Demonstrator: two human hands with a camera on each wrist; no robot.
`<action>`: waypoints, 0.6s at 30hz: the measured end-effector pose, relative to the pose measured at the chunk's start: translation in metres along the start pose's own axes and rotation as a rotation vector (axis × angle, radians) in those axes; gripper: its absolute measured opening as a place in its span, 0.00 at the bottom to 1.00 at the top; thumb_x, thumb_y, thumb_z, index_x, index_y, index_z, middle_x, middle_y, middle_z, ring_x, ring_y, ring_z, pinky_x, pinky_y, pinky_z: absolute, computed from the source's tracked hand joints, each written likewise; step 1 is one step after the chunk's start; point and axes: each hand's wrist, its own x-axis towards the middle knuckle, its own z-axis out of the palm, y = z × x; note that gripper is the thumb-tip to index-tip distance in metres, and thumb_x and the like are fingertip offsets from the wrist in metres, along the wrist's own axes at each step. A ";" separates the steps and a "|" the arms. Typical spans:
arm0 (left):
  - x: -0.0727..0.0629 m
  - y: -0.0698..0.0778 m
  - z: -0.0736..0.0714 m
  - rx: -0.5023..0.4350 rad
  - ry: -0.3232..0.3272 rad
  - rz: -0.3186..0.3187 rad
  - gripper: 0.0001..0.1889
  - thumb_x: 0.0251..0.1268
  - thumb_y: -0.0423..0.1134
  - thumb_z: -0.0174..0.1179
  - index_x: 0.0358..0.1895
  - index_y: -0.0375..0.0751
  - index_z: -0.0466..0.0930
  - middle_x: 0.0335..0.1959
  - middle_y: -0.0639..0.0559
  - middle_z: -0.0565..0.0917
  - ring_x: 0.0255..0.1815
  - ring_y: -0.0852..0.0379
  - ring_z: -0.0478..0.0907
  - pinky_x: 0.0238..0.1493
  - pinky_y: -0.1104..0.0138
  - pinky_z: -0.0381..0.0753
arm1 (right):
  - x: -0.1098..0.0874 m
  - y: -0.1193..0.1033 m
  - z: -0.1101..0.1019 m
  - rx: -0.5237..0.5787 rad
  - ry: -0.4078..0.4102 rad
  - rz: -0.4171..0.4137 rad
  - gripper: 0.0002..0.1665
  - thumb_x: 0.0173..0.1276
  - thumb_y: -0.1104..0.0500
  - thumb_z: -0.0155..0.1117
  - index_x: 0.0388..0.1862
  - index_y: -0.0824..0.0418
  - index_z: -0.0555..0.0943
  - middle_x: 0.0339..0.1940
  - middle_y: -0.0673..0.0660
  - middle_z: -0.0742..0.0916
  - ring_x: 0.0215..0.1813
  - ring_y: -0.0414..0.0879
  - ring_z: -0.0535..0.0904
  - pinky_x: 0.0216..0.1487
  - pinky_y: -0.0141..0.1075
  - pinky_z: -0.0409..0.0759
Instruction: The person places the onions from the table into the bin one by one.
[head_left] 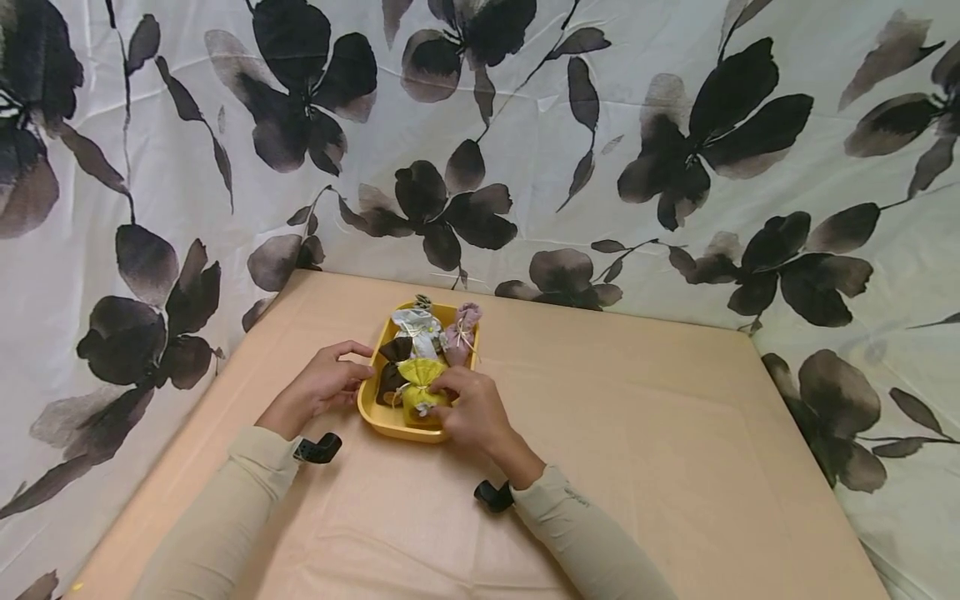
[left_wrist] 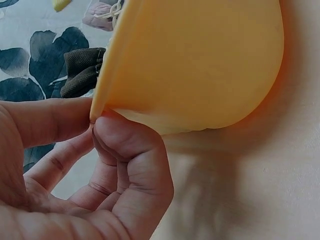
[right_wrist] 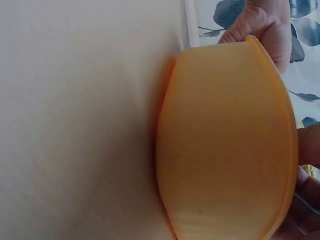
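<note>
A yellow plastic tray (head_left: 397, 431) stands on the table with small drawstring pouches in it. My left hand (head_left: 324, 382) pinches its left rim between thumb and fingers, as the left wrist view shows at the tray wall (left_wrist: 200, 60). Inside the near part of the tray, my right hand (head_left: 480, 410) grips a yellow pouch (head_left: 422, 373) at its right side. Beside that pouch lies a dark brown pouch (head_left: 391, 383); behind are a silvery white pouch (head_left: 417, 325) and a pink pouch (head_left: 461, 332). The tray wall (right_wrist: 225, 140) hides part of my right fingers in the right wrist view.
A peach-coloured cloth covers the table (head_left: 637, 433). Behind and beside it hangs a white curtain (head_left: 555, 167) with dark flowers. Black straps with small camera mounts (head_left: 318, 448) sit at both wrists.
</note>
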 end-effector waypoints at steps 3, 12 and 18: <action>0.000 0.001 0.000 0.008 0.002 -0.006 0.25 0.72 0.32 0.60 0.71 0.39 0.69 0.33 0.50 0.81 0.26 0.60 0.77 0.28 0.67 0.79 | -0.002 -0.001 0.002 -0.022 -0.017 0.010 0.14 0.50 0.68 0.83 0.35 0.58 0.90 0.38 0.52 0.91 0.41 0.44 0.85 0.45 0.37 0.84; 0.000 0.001 0.001 0.018 0.006 -0.019 0.24 0.73 0.33 0.60 0.70 0.41 0.70 0.35 0.49 0.80 0.26 0.59 0.76 0.28 0.67 0.79 | -0.006 0.000 0.005 -0.187 -0.058 -0.067 0.12 0.54 0.65 0.80 0.37 0.56 0.89 0.39 0.50 0.91 0.43 0.44 0.86 0.46 0.38 0.85; -0.001 0.004 0.000 0.058 0.012 0.008 0.24 0.72 0.32 0.59 0.70 0.38 0.69 0.35 0.48 0.81 0.27 0.58 0.76 0.29 0.66 0.79 | -0.002 0.000 -0.003 -0.366 -0.135 -0.124 0.06 0.63 0.58 0.75 0.39 0.53 0.90 0.39 0.47 0.91 0.45 0.43 0.85 0.52 0.39 0.80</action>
